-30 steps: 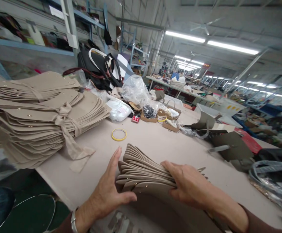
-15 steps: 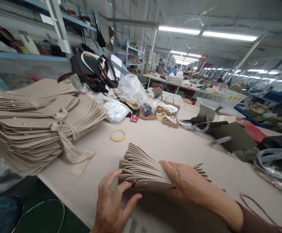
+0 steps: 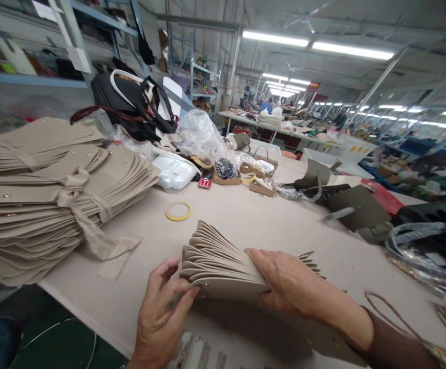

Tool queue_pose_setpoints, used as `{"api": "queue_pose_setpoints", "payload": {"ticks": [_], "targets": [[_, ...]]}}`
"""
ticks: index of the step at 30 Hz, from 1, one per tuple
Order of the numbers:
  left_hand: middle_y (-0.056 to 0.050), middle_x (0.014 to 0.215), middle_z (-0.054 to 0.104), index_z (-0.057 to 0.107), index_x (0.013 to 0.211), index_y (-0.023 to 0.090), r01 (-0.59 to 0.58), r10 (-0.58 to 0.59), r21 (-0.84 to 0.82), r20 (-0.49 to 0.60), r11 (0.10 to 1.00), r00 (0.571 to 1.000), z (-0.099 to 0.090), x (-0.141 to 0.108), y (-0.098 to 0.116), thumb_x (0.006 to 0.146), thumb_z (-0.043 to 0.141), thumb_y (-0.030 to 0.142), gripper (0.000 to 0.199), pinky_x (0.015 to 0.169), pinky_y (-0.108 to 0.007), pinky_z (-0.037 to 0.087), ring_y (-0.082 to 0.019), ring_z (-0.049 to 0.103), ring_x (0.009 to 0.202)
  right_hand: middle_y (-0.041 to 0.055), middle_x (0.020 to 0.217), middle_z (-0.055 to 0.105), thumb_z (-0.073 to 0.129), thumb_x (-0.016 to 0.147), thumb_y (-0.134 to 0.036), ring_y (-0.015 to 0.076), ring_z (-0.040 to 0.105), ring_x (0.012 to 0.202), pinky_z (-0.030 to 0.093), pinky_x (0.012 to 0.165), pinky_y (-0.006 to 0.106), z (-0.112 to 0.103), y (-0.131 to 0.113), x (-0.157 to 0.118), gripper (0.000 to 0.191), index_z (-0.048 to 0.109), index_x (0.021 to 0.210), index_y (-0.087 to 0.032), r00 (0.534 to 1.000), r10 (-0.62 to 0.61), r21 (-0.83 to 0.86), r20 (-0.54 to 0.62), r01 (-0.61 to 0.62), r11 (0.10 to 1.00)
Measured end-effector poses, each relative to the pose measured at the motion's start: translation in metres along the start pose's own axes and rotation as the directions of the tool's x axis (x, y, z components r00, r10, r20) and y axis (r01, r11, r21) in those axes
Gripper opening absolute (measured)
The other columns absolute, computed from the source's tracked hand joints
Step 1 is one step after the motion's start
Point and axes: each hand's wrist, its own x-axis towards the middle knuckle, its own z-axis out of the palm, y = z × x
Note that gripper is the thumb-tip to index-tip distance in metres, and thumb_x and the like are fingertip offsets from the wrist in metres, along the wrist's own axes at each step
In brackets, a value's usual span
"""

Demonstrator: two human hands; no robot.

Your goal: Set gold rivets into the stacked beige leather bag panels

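Observation:
A fanned stack of taupe flat pieces (image 3: 218, 259) stands on the pale table, its rounded ends spread towards the left. Wrapped over the middle of this stack, my right hand (image 3: 284, 279) grips it, thumb on the near side. My left hand (image 3: 165, 307) is at the stack's left end, with thumb and forefinger closed on the edge of the nearest piece. Small metal studs show on that piece below the fan. Beyond the stack lies a yellow-edged tape ring (image 3: 178, 210).
Large tied bundles of similar pieces (image 3: 54, 205) fill the left of the table. Behind are a red phone (image 3: 206, 179), small cardboard boxes (image 3: 226, 179), plastic bags (image 3: 197, 133) and a black bag (image 3: 119, 102). Dark pieces and clear-wrapped handles (image 3: 418, 251) lie at the right.
My left thumb has moved in against the forefinger, closing on the near piece's edge. My right hand keeps its hold on the stack. The whole view has shifted slightly.

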Motion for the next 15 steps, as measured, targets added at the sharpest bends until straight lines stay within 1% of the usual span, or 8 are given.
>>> {"api": "queue_pose_setpoints", "payload": {"ticks": [4, 6, 7, 9, 11, 12, 13, 15], "targets": [[-0.006, 0.116, 0.054, 0.059, 0.080, 0.022, 0.065, -0.065, 0.001, 0.049, 0.998, 0.997, -0.004, 0.002, -0.008, 0.089, 0.056, 0.025, 0.009, 0.100, -0.039, 0.046, -0.021, 0.053, 0.114, 0.0098, 0.101, 0.065, 0.062, 0.071, -0.019, 0.0245, 0.062, 0.094, 0.042, 0.079, 0.031, -0.003, -0.001, 0.001, 0.040, 0.049, 0.109, -0.018, 1.000, 0.020, 0.003, 0.011, -0.020, 1.000], [-0.006, 0.119, 0.054, 0.057, 0.087, 0.023, 0.130, -0.129, -0.071, 0.026, 0.989, 0.991, 0.001, 0.003, -0.012, 0.088, 0.058, 0.027, 0.005, 0.102, -0.041, 0.046, -0.022, 0.053, 0.117, 0.0091, 0.100, 0.065, 0.064, 0.071, -0.021, 0.0248, 0.063, 0.093, 0.042, 0.076, 0.030, -0.004, -0.001, 0.002, 0.039, 0.049, 0.107, -0.019, 0.999, 0.040, 0.004, 0.013, -0.040, 0.999], [-0.007, 0.124, 0.052, 0.055, 0.094, 0.023, 0.164, -0.165, -0.128, 0.006, 0.978, 0.986, 0.004, 0.004, -0.013, 0.086, 0.061, 0.029, 0.012, 0.103, -0.043, 0.045, -0.023, 0.052, 0.120, 0.0088, 0.100, 0.066, 0.065, 0.070, -0.022, 0.0251, 0.064, 0.092, 0.042, 0.074, 0.029, -0.003, -0.002, 0.003, 0.040, 0.049, 0.107, -0.019, 0.999, 0.047, 0.006, 0.011, -0.047, 0.999], [-0.009, 0.137, 0.045, 0.048, 0.116, 0.026, 0.234, -0.245, -0.230, -0.020, 0.945, 0.969, 0.011, 0.003, -0.014, 0.078, 0.070, 0.033, 0.045, 0.104, -0.045, 0.045, -0.025, 0.051, 0.123, 0.0086, 0.100, 0.066, 0.066, 0.069, -0.024, 0.0256, 0.064, 0.091, 0.042, 0.071, 0.029, -0.002, -0.003, 0.003, 0.041, 0.049, 0.107, -0.020, 0.998, 0.062, 0.006, 0.004, -0.062, 0.998], [-0.012, 0.143, 0.040, 0.034, 0.135, 0.028, 0.308, -0.318, -0.260, 0.003, 0.915, 0.948, 0.015, 0.000, -0.015, 0.072, 0.076, 0.038, 0.077, 0.101, -0.048, 0.047, -0.029, 0.050, 0.125, 0.0084, 0.099, 0.067, 0.066, 0.070, -0.024, 0.0260, 0.065, 0.089, 0.041, 0.068, 0.029, 0.001, -0.004, 0.003, 0.039, 0.050, 0.105, -0.020, 0.997, 0.078, -0.002, -0.008, -0.078, 0.997], [-0.013, 0.143, 0.040, 0.028, 0.140, 0.029, 0.349, -0.354, -0.247, 0.025, 0.904, 0.935, 0.016, -0.003, -0.015, 0.071, 0.076, 0.040, 0.085, 0.100, -0.049, 0.049, -0.031, 0.049, 0.125, 0.0082, 0.097, 0.068, 0.065, 0.070, -0.023, 0.0258, 0.065, 0.086, 0.040, 0.066, 0.029, 0.003, -0.005, 0.002, 0.036, 0.051, 0.103, -0.020, 0.996, 0.082, -0.011, -0.019, -0.083, 0.997], [-0.013, 0.142, 0.041, 0.024, 0.143, 0.029, 0.382, -0.382, -0.226, 0.043, 0.896, 0.923, 0.016, -0.006, -0.015, 0.072, 0.075, 0.042, 0.088, 0.098, -0.050, 0.050, -0.032, 0.049, 0.125, 0.0079, 0.095, 0.068, 0.064, 0.070, -0.022, 0.0254, 0.066, 0.083, 0.040, 0.064, 0.029, 0.005, -0.005, 0.002, 0.034, 0.052, 0.101, -0.020, 0.996, 0.082, -0.022, -0.032, -0.082, 0.996], [-0.012, 0.142, 0.042, 0.021, 0.146, 0.032, 0.409, -0.407, -0.192, 0.054, 0.892, 0.912, 0.015, -0.012, -0.018, 0.075, 0.072, 0.043, 0.088, 0.097, -0.053, 0.051, -0.034, 0.047, 0.127, 0.0073, 0.093, 0.068, 0.062, 0.069, -0.020, 0.0238, 0.065, 0.078, 0.038, 0.061, 0.029, 0.009, -0.005, 0.001, 0.031, 0.053, 0.099, -0.020, 0.996, 0.061, -0.037, -0.061, -0.063, 0.997]]}}
